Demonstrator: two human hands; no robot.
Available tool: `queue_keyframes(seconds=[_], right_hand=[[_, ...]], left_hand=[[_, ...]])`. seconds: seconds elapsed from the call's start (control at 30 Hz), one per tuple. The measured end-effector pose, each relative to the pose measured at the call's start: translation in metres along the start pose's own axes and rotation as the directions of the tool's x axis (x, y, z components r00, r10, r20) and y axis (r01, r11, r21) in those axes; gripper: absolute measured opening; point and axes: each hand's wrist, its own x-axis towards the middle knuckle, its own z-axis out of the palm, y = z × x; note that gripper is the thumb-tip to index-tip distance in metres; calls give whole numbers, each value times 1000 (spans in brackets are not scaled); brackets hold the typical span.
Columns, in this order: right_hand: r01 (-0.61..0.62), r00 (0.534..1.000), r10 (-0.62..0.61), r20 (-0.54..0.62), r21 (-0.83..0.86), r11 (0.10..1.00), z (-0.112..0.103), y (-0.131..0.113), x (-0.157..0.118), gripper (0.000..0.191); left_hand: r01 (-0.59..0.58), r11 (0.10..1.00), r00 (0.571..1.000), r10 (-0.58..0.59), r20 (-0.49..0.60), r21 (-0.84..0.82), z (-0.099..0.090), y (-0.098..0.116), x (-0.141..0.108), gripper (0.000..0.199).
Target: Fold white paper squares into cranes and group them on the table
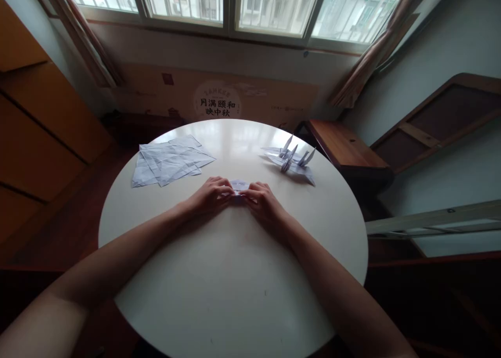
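Note:
Between my hands, near the middle of the round white table point(219, 274), is a small piece of folded paper point(239, 185). My left hand point(213, 193) pinches its left side, and my right hand point(260, 197) pinches the right side. The fingers hide part of the paper, so its exact shape is hard to make out. Beyond my left hand lies a spread of creased paper sheets point(168, 159), overlapping each other. Folded paper cranes point(287, 159) stand close together beyond my right hand, their pointed parts sticking up.
A brown wooden desk point(344, 144) stands past the table's right rim. Behind the table, a printed cardboard panel point(254, 94) lies under the windows point(270, 8). Orange-brown cabinets point(43, 128) are on the left, and a pale metal rail point(434, 218) is at the right.

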Motion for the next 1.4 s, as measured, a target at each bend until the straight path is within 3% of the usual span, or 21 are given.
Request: queue_keyframes(seconds=[0.2, 0.4, 0.7, 0.97, 1.4], right_hand=[[-48, 999, 48, -16, -12, 999, 0, -1, 0, 29], [-84, 996, 83, -30, -26, 996, -2, -4, 0, 19], [-61, 996, 58, -65, -44, 997, 3, 3, -1, 19], [-71, 995, 69, -74, -27, 997, 1, -1, -1, 19], [-71, 997, 69, -28, -82, 994, 0, -3, -3, 28]], left_hand=[[75, 997, 997, -75, -2, 2, 2, -1, 0, 25], [98, 994, 995, -99, -20, -42, 3, 1, -1, 21], [-4, 1000, 1000, 4, 9, 0, 1, -2, -2, 24], [-20, 1000, 999, 20, -26, -12, 1, 0, -2, 23], [72, 985, 997, -66, -46, 155, 3, -1, -3, 30]])
